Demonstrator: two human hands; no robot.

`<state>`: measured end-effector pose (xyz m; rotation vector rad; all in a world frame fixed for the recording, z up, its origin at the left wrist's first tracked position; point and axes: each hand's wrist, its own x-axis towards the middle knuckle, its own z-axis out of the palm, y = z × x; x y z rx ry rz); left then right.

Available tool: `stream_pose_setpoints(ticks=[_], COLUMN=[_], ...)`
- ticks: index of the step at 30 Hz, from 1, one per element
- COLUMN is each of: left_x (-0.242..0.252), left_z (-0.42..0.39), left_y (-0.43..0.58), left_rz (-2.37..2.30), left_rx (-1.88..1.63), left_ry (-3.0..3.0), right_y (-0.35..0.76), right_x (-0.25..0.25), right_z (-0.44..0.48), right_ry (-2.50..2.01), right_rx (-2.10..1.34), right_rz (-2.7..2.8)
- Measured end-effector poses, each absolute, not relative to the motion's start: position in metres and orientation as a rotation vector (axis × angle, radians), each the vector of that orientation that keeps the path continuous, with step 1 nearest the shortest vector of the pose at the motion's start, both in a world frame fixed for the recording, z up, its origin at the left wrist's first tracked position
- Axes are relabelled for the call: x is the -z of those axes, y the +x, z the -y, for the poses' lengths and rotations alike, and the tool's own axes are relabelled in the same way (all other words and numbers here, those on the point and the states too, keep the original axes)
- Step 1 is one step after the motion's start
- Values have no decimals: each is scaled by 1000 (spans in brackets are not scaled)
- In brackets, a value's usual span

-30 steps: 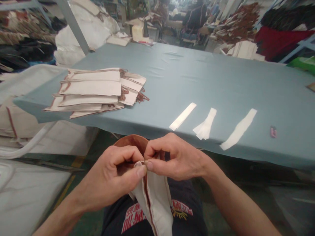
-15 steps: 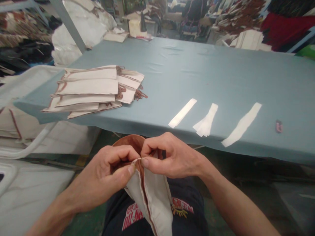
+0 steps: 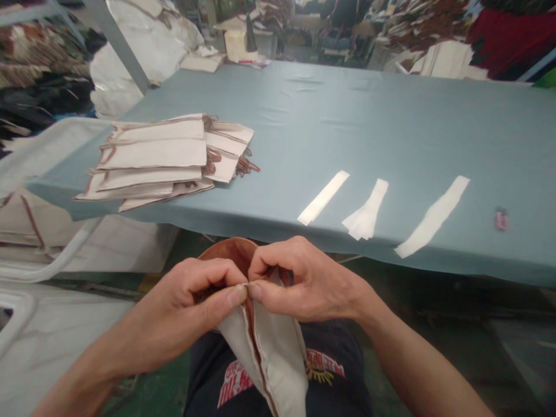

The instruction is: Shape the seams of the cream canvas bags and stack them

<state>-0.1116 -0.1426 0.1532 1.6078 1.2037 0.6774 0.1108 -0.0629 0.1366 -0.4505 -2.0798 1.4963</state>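
Note:
A cream fabric bag (image 3: 281, 341) with brown seam binding hangs in front of my body, below the table's front edge. My left hand (image 3: 197, 304) pinches the top end of its seam between thumb and forefinger. Right beside it, my right hand (image 3: 299, 281) grips the same edge, so both thumb tips almost touch. A brown band (image 3: 232, 248), part of the piece, curves up behind my fingers. The other fingers curl behind the fabric, and what lies under them is hidden.
On the blue-covered table (image 3: 304, 139) lies a stack of cream bags (image 3: 156, 153) with brown loops. Several white strips (image 3: 324, 198) lie near the front edge, with a small pinkish object (image 3: 501, 220) to their right. White bins (image 3: 143, 249) stand at the left.
My thumbs have drawn slightly closer together on the seam edge. The view has shifted a little; the bags and strips on the table stay in place.

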Motion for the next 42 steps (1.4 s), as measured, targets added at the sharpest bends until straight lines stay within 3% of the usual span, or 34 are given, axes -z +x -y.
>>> stream_pose_setpoints(ticks=[7,20,30,32,37,42], left_x=[-153,-151,-152,-156,-159,-158], left_z=[142,149,147,146,147,150], left_y=[-125,-124,-116,-115,-115,-123], left_rz=[-1099,-1154,-1330,-1344,-1321,-1163], left_rx=[-667,-707,-804,-817,-806,-694], left_ry=[1648,1766,2047,2092,1948,1747], right_y=[111,110,91,91,96,97], right_x=[-138,-154,-160,-162,-163,-155], right_z=[62,68,62,60,57,60], right_ry=[-329,-314,-415,-441,-513,-532], right_rx=[-1399,-561,-494,-597,-1241,-1336], right_rz=[2096,2462,2578,2549,2364,2440])
